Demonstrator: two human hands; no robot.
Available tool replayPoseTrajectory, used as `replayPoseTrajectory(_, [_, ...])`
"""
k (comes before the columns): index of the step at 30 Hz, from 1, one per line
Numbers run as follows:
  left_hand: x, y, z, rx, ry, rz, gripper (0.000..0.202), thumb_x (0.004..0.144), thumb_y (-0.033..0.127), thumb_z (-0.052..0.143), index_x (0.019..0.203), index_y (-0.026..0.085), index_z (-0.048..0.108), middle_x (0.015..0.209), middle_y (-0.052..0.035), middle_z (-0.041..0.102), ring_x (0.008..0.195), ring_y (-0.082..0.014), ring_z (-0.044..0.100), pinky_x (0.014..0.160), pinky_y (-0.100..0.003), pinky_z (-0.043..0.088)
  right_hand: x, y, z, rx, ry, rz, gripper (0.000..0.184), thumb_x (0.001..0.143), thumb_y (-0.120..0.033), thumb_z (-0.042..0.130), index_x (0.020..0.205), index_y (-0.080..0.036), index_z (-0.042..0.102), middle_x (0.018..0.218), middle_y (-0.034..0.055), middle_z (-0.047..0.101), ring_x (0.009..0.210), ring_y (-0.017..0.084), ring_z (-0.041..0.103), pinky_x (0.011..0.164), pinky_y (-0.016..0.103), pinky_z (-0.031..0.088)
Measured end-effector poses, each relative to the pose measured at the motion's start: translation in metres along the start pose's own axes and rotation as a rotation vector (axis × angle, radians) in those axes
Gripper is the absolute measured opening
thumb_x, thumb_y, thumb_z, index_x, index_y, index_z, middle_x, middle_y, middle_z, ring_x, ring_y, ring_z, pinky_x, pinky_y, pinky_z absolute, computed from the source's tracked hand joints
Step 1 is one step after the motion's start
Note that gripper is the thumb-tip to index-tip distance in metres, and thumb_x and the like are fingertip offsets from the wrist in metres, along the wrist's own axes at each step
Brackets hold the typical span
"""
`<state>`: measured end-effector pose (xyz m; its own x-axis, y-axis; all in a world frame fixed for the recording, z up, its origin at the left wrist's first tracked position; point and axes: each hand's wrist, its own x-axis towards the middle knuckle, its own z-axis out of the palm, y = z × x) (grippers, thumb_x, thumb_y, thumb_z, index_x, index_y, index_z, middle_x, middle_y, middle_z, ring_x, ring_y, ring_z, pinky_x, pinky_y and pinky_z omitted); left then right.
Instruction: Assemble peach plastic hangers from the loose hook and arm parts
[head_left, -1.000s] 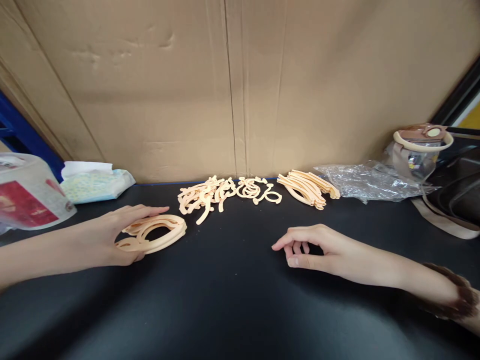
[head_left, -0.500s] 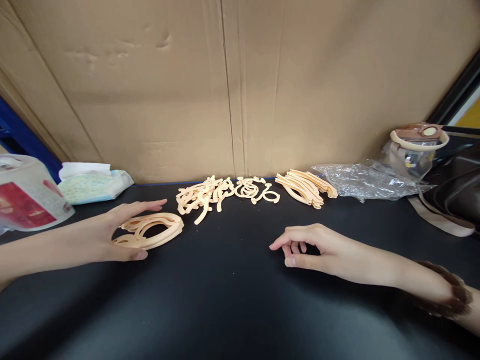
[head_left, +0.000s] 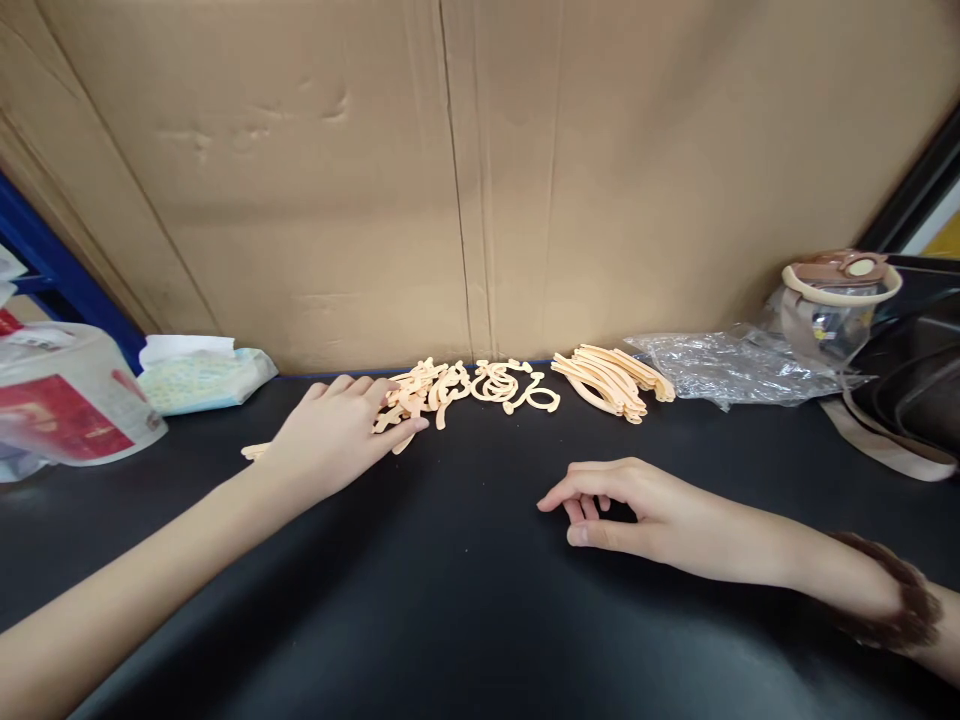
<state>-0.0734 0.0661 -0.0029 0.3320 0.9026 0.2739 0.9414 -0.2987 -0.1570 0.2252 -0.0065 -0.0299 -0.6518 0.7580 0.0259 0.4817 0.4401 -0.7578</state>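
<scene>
My left hand is over the left side of a loose pile of peach-coloured, flat curved pieces. Its fingers reach onto the pile, with the thumb held apart from them at the near edge; nothing is seen gripped. Behind the left wrist, the end of a peach bundle peeks out, mostly hidden by the arm. My right hand hovers over the table's right half, fingers loosely bent, thumb apart and nothing in it. Small ring-shaped peach pieces and a stack of long curved peach strips lie along the back.
A cardboard wall closes off the back of the black table. To the left are a tissue pack and a large roll in plastic. At right lie a clear plastic bag, a clear cup and a black bag.
My left hand has moved right and away from me, from the peach ring-shaped bundle to the loose pile of curved pieces. My right hand has stayed nearly still.
</scene>
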Motion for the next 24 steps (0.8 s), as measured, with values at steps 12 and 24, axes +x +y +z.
replayPoseTrajectory(12, [0.034,-0.001,0.002,-0.171,-0.290,-0.116,0.047,0.076,0.045,0.043,0.113,0.020,0.059,0.080,-0.0034,0.070,0.077,-0.0268,0.065,0.066,-0.032,0.040,-0.004,-0.002,-0.001,-0.038,-0.007,-0.021,0.030,0.092,-0.041,0.052,0.112,-0.022,0.063,0.088,0.0016,0.060,0.081,0.014,0.057,0.073,0.025,0.045])
replayPoseTrajectory(24, [0.030,-0.004,-0.001,-0.414,-0.278,-0.104,0.032,0.072,0.052,0.052,0.078,0.023,0.063,0.078,0.0004,0.071,0.072,-0.0212,0.062,0.059,-0.027,0.039,-0.003,0.000,-0.001,-0.070,-0.012,-0.045,0.030,0.093,-0.041,0.052,0.113,-0.022,0.063,0.088,0.0008,0.060,0.082,0.013,0.056,0.075,0.025,0.043])
